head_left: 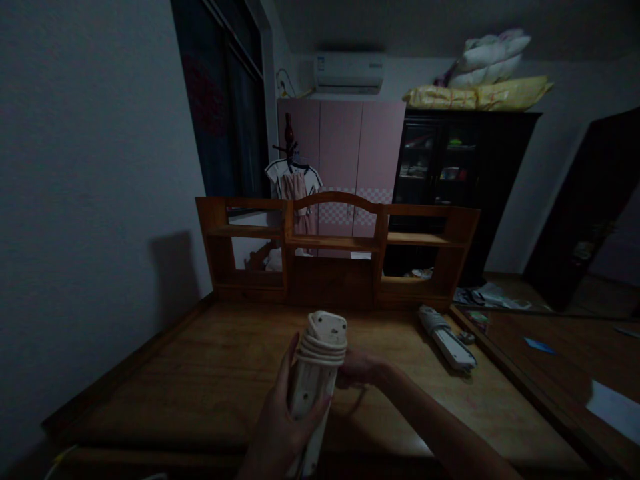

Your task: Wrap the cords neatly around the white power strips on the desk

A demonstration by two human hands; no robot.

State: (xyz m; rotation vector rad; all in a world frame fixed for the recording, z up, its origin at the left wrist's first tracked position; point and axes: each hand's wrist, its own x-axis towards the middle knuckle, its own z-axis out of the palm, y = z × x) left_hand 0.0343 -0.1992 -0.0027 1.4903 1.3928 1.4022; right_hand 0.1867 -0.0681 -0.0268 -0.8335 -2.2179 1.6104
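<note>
A white power strip [311, 393] stands tilted upright in front of me, over the wooden desk surface. Its white cord [323, 350] is wound in several coils around the upper end. My left hand [287, 420] is closed around the strip's body, thumb across the front. Just behind the coils, at the strip's right side, is my right hand [361, 369], fingers curled in at the cord; the strip hides part of them. A second power strip [447, 340], its cord also wound around one end, lies to the right on the same surface.
A wooden shelf unit [333, 243] rises along the far edge. A raised wooden rail [520, 393] borders the right side, with a white sheet [615, 407] and a blue card [540, 345] beyond it. The wall [100, 200] is close on the left.
</note>
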